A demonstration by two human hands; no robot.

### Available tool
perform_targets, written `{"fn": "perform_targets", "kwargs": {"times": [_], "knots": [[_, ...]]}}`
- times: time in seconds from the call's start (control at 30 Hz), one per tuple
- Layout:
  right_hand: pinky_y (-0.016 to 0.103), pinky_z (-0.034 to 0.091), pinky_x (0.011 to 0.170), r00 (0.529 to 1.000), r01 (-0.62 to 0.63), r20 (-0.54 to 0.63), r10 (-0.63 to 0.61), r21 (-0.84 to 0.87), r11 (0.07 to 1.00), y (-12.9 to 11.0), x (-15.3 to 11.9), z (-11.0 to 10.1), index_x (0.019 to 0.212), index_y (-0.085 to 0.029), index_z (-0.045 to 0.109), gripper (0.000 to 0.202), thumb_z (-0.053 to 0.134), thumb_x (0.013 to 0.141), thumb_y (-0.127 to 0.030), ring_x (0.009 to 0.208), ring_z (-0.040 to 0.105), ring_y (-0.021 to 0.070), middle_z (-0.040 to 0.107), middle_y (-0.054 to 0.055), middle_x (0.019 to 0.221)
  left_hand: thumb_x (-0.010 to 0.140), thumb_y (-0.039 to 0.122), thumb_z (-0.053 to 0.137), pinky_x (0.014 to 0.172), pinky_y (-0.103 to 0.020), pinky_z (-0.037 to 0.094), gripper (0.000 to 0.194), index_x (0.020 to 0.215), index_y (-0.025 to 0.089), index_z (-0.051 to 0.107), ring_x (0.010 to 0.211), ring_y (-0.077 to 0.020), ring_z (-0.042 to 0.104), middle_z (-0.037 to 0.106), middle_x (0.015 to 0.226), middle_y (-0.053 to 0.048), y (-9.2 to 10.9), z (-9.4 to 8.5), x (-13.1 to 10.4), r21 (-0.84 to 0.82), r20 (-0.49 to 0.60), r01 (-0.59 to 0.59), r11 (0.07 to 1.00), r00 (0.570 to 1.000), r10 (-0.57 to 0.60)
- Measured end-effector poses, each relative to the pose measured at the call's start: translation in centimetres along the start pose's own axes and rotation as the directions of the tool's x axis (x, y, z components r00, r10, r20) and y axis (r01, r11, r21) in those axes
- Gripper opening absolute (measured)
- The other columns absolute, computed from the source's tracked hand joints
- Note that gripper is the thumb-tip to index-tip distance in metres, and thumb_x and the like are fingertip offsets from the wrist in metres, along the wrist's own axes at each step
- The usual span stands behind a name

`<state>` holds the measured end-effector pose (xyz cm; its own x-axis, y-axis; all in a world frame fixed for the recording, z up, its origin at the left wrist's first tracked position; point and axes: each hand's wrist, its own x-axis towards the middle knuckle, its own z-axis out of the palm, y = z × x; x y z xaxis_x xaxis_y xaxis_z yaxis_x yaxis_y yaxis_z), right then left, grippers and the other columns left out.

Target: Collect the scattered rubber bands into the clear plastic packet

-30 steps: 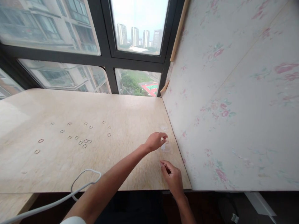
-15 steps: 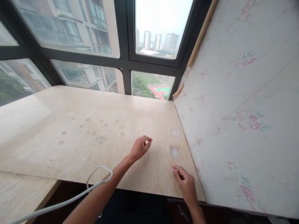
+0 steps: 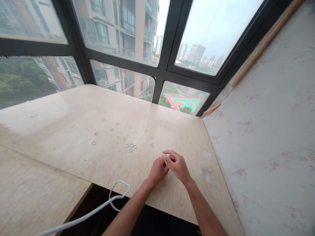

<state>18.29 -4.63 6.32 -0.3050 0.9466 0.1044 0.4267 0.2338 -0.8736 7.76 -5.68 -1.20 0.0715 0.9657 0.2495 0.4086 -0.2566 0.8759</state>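
Observation:
Above the pale tabletop [image 3: 137, 167], my left hand [image 3: 157, 170] and my right hand [image 3: 178, 166] meet, fingertips touching or nearly so. Both have curled, pinched fingers. Whatever lies between them is too small or hidden to name. A thin band shows at a finger of my left hand. Left of the hands, several small thin rings lie scattered flat; the nearest is a ring [image 3: 152, 145], and a reddish ring [image 3: 96, 133] lies farther left. To the right of my right hand lies a clear plastic packet [image 3: 208, 177] with small reddish items and a white label.
A second clear packet [image 3: 206, 154] lies behind the first, near the floral-papered wall [image 3: 265, 147]. A white cable [image 3: 91, 213] loops beside my left forearm at the table's front edge. Dark-framed windows [image 3: 159, 85] border the back.
My right hand has moved left from near the packets to meet my left hand. My view has turned left, so rings and packets appear farther right.

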Motion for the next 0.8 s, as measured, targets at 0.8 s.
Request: {"fn": "perform_targets", "kwargs": {"times": [0.8], "knots": [[0.023, 0.03, 0.054, 0.904, 0.206, 0.394, 0.168, -0.743, 0.637, 1.8, 9.2, 2.6, 0.082, -0.02, 0.066, 0.013, 0.058, 0.072, -0.023, 0.067, 0.058, 0.0163, 0.068, 0.004, 0.077, 0.08, 0.011, 0.046, 0.06, -0.028, 0.04, 0.021, 0.086, 0.016, 0.066, 0.066, -0.0183, 0.059, 0.067, 0.075, -0.007, -0.2, 0.0, 0.0, 0.159, 0.1, -0.105, 0.982, 0.991, 0.09]]}}
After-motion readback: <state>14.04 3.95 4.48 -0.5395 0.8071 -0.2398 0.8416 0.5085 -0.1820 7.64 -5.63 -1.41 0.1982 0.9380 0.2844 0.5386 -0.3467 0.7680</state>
